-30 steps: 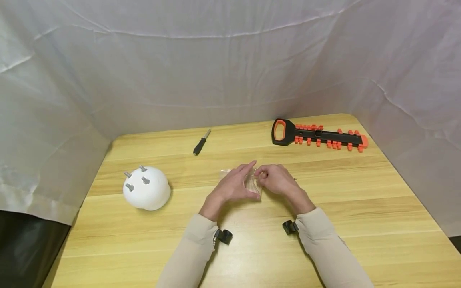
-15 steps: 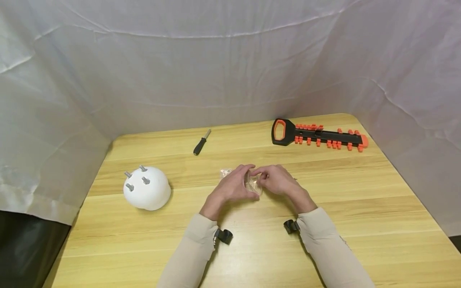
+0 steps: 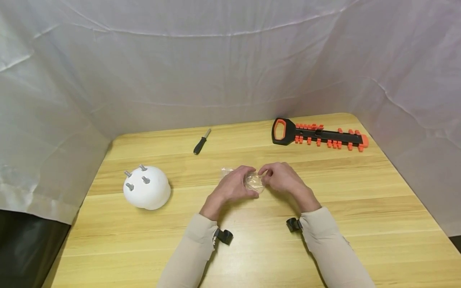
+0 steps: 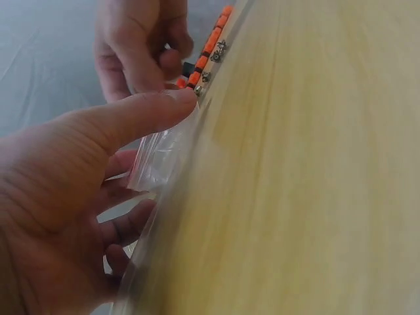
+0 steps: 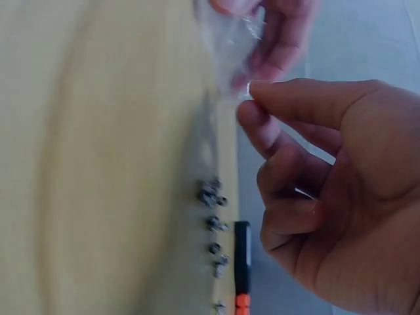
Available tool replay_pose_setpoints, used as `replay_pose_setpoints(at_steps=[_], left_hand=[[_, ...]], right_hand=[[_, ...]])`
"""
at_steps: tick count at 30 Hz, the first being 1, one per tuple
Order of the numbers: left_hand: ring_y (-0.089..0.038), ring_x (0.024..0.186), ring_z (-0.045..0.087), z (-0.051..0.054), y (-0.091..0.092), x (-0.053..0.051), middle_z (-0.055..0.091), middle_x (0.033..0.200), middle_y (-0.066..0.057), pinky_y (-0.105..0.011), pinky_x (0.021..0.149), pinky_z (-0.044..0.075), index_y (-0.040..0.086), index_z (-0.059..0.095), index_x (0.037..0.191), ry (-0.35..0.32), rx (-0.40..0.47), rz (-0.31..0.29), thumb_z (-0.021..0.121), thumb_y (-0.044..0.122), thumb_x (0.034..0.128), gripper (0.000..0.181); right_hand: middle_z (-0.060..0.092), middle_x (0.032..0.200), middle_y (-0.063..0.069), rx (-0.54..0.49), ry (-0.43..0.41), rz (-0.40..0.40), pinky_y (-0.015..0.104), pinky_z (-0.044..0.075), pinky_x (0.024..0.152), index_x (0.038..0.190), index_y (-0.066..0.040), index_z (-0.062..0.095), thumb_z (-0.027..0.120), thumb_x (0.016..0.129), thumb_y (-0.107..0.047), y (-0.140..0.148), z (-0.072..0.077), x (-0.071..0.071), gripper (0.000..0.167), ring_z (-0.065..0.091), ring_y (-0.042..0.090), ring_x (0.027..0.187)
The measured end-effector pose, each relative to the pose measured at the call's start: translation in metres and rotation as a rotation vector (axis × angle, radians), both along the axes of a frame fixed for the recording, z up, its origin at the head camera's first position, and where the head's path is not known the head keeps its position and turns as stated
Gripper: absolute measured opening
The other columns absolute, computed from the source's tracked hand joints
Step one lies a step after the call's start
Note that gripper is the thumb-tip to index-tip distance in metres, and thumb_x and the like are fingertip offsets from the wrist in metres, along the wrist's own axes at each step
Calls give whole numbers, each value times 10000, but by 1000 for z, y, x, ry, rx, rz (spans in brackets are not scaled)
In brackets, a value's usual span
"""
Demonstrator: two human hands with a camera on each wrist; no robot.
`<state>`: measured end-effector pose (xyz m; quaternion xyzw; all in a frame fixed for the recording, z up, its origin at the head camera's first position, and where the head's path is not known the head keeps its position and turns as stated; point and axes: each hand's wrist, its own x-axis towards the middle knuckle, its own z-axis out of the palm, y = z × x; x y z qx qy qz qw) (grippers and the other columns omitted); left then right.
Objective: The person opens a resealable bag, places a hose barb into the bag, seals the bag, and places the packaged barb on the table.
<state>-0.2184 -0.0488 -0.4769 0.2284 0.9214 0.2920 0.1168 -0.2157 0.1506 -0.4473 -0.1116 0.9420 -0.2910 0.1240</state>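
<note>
The left hand (image 3: 234,185) curves, thumb opposite its fingers; just beside those fingertips, the right hand (image 3: 283,177) holds thumb near index finger.

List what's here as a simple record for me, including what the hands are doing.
Left hand: holds clear bag
Right hand: at the bag's edge; grip unclear
Near right hand: small metal pieces on table; count unclear
Far side: screwdriver; black-and-orange rack to its right
Left side: white dome, four grey pegs on it
Table: wood-patterned
Backdrop: grey cloth
</note>
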Motion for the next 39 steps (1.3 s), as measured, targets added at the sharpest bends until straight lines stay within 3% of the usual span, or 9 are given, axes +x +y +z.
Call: replay_pose_setpoints(at_steps=[6, 11, 13, 20, 28, 39], left_hand=[[-189, 1213, 512, 0, 0, 0, 531, 1405, 37, -389, 1027, 425, 213, 493, 1386, 55, -24, 12, 854, 407, 672, 823], [-174, 1105, 436, 0, 1, 2, 542, 1396, 64, -366, 925, 350, 257, 512, 1375, 116, -68, 54, 861, 437, 642, 832], [-186, 1140, 410, 1, 2, 3, 545, 1394, 70, -383, 929, 313, 272, 522, 1365, 130, -78, 75, 859, 448, 639, 820], [-251, 1287, 364, 0, 1, 4, 540, 1412, 34, -457, 1027, 278, 261, 538, 1357, 124, -54, 124, 863, 428, 647, 798], [-215, 1199, 447, 0, 1, 4, 542, 1408, 22, -435, 974, 317, 280, 484, 1405, 110, -69, 134, 867, 447, 644, 868], [-203, 1149, 477, 2, 4, 6, 565, 1379, 39, -442, 987, 314, 282, 502, 1392, 131, -85, 138, 852, 486, 646, 849]], right_hand=[[674, 918, 23, -30, -6, -85, 282, 434, 593, 1114, -203, 700, 587, 928, -227, 16, 4, -5, 218, 556, 143, 667], [660, 940, 41, -36, -22, -123, 287, 429, 580, 1135, -191, 688, 571, 941, -258, 30, 2, -9, 236, 546, 161, 669], [657, 943, 42, -29, -22, -128, 288, 427, 585, 1130, -191, 688, 569, 944, -270, 35, 1, -10, 234, 535, 162, 674], [656, 947, 45, 9, -26, -124, 287, 409, 613, 1133, -181, 680, 552, 952, -254, 48, -3, -10, 234, 520, 161, 683], [678, 894, -2, 51, -7, -66, 316, 427, 732, 1083, -175, 698, 616, 903, -217, 47, -9, -11, 202, 566, 153, 781], [699, 825, -32, 146, 84, -27, 369, 483, 756, 991, -151, 740, 670, 877, -205, 40, -9, -13, 145, 589, 135, 760]])
